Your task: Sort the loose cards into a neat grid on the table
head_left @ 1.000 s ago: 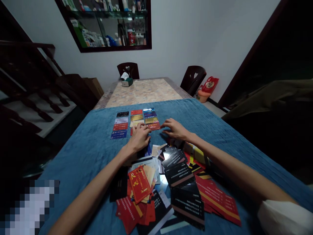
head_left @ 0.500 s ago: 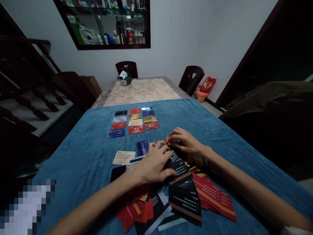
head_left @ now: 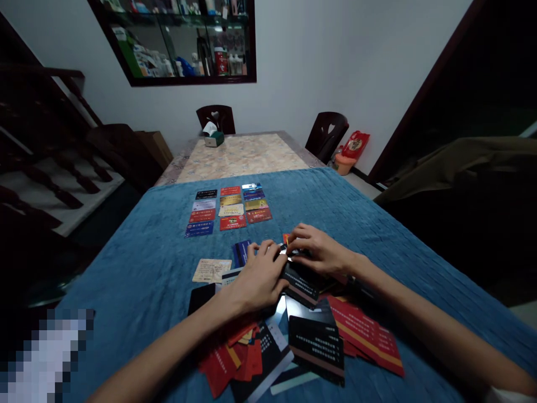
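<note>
A loose pile of bank-style cards lies before me, mostly face down. My left hand rests over the pile, fingers bent and apart, its thumb by a black card. My right hand is closed at the pile's far edge, its fingertips pinched on a card whose shiny edge partly shows. Red cards fan out at the right, and another black card lies nearer me. More red cards sit under my left forearm. A cream card and a blue card lie beyond the pile.
Farther off, several cards are laid face up in three columns, among them a blue card and a red card. A blue cloth covers the near table. A tissue box stands at the far end, near chairs.
My left hand has shifted slightly left and my right hand slightly down. The black cards between them have moved, showing a shiny card edge at the fingertips and a grey-black card below.
</note>
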A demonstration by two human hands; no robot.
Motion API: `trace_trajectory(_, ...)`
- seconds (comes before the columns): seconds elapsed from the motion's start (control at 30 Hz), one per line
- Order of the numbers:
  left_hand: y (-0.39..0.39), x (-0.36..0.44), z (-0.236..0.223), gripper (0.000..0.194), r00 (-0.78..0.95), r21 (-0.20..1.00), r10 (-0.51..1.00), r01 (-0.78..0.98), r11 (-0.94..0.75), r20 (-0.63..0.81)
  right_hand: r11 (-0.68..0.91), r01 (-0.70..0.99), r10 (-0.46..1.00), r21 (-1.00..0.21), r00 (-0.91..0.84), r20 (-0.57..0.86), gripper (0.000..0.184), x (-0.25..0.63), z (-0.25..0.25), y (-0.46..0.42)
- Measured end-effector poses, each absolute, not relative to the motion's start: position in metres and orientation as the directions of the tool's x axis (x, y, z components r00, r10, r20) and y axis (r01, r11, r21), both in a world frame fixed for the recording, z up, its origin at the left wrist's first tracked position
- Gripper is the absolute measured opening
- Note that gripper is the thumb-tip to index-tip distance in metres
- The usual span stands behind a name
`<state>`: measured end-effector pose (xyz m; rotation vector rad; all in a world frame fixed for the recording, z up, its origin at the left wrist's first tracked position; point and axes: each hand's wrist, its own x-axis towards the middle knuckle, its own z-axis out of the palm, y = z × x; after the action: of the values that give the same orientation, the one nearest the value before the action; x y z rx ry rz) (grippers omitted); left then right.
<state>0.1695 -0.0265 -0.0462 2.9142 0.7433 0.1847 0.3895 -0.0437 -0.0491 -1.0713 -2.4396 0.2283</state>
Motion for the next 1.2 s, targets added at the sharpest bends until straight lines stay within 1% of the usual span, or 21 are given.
trace_trajectory(0.1,-0.021,0.168,-0.049,0.023,0.859,0.128,0.502,0.489,-0.863,0.102,0.678,0.674,0.734,-0.292,-0.636,0.236,0.018,0.387,-0.042,-0.049)
trace_trajectory(0.2,-0.016,0.167,-0.053,0.025,0.844,0.105,0.515,0.505,-0.857,0.146,0.638,0.741,0.767,-0.210,-0.635,0.093,0.034,0.381,-0.034,-0.058)
trace_trajectory(0.27,-0.012,0.166,-0.053,0.028,0.843,0.119,0.511,0.497,-0.860,0.168,0.611,0.777,0.788,-0.150,-0.615,0.025,0.042,0.376,-0.031,-0.063)
trace_trajectory(0.33,-0.011,0.164,-0.050,0.030,0.859,0.154,0.482,0.460,-0.875,0.172,0.594,0.796,0.801,-0.114,-0.599,-0.009,0.046,0.373,-0.031,-0.065)
trace_trajectory(0.47,-0.019,0.161,-0.035,0.022,0.888,0.197,0.440,0.412,-0.890,0.130,0.584,0.804,0.809,-0.108,-0.588,-0.007,0.046,0.373,-0.035,-0.062)
trace_trajectory(0.6,-0.034,0.162,-0.028,0.045,0.898,0.146,0.436,0.424,-0.894,0.066,0.564,0.817,0.824,-0.121,-0.567,0.014,0.050,0.378,-0.040,-0.059)
trace_trajectory(0.7,-0.041,0.163,-0.028,0.049,0.897,0.108,0.442,0.439,-0.892,0.002,0.571,0.810,0.820,-0.133,-0.570,0.054,0.057,0.380,-0.041,-0.058)
trace_trajectory(0.8,-0.041,0.162,-0.028,0.052,0.895,0.110,0.443,0.446,-0.888,-0.055,0.601,0.788,0.799,-0.137,-0.597,0.067,0.064,0.381,-0.041,-0.058)
trace_trajectory(0.9,-0.040,0.159,-0.028,0.043,0.908,0.097,0.412,0.417,-0.904,-0.070,0.630,0.766,0.776,-0.128,-0.627,0.065,0.065,0.382,-0.043,-0.057)
trace_trajectory(1.0,-0.039,0.158,-0.030,0.036,0.931,0.057,0.361,0.364,-0.930,-0.045,0.632,0.765,0.774,-0.122,-0.631,0.052,0.064,0.384,-0.045,-0.056)
trace_trajectory(1.1,-0.040,0.158,-0.032,0.035,0.940,0.013,0.340,0.340,-0.940,-0.013,0.614,0.780,0.788,-0.120,-0.614,0.040,0.057,0.386,-0.046,-0.054)
trace_trajectory(1.2,-0.039,0.159,-0.034,0.028,0.934,-0.014,0.356,0.356,-0.935,-0.035,0.610,0.781,0.792,-0.132,-0.608,0.061,0.048,0.387,-0.044,-0.052)
